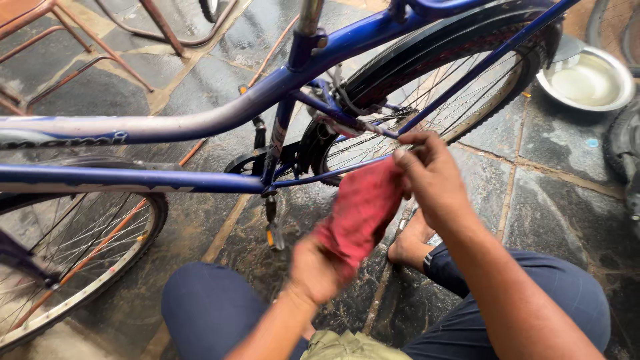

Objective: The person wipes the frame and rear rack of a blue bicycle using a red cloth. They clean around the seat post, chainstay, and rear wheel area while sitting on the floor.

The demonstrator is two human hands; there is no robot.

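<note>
A blue bicycle [200,120] stands across the view on a wet stone floor. A red rag [363,207] is stretched between my two hands below the frame's thin rear stay [347,167]. My right hand [430,177] pinches the rag's upper end close to the stay, near the rear wheel [467,100]. Lower down, my left hand [313,270] grips the rag's other end; it is blurred. The pedal [273,233] hangs just left of my left hand. My knees in dark blue trousers fill the bottom of the view.
A metal bowl [587,80] with pale liquid sits on the floor at the upper right. Rust-coloured metal chair legs [100,47] stand at the upper left. The front wheel [73,260] is at the lower left. A dark tyre [623,153] lies at the right edge.
</note>
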